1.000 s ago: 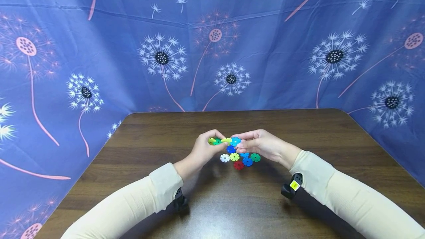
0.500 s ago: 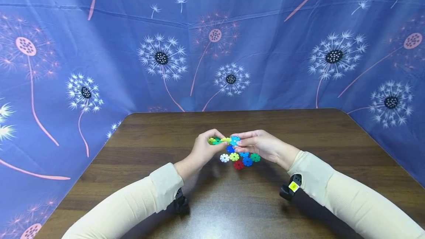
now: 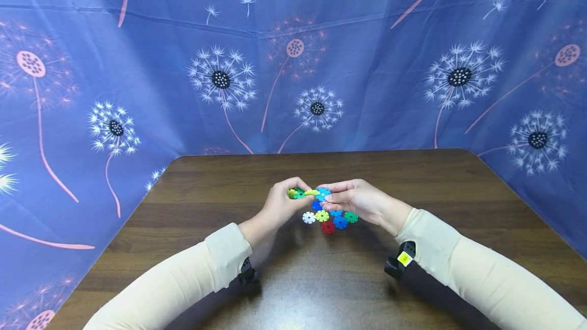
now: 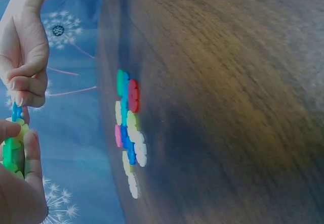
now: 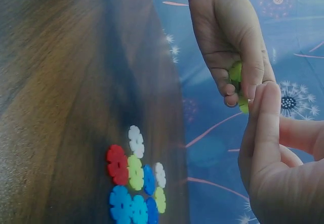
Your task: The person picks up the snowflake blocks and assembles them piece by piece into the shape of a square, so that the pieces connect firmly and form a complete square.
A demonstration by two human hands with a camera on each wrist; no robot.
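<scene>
In the head view my left hand pinches a short chain of notched plastic discs, flower-shaped, just above the table. A green disc sits in that chain beside a yellow disc seen nearly edge-on. From the other side my right hand pinches a light blue disc against the yellow one; whether their notches interlock I cannot tell. The left wrist view has the light blue disc between the two hands' fingertips. My right fingers hide it in the right wrist view.
Loose discs lie on the brown table below the hands: white, yellow, red, blue and green among them. A pink piece shows in the left wrist view. Behind the table hangs a blue dandelion-print cloth.
Both hands keep their pinch on the discs and hardly move. The whole head view has shifted very slightly; the loose discs lie as before.
</scene>
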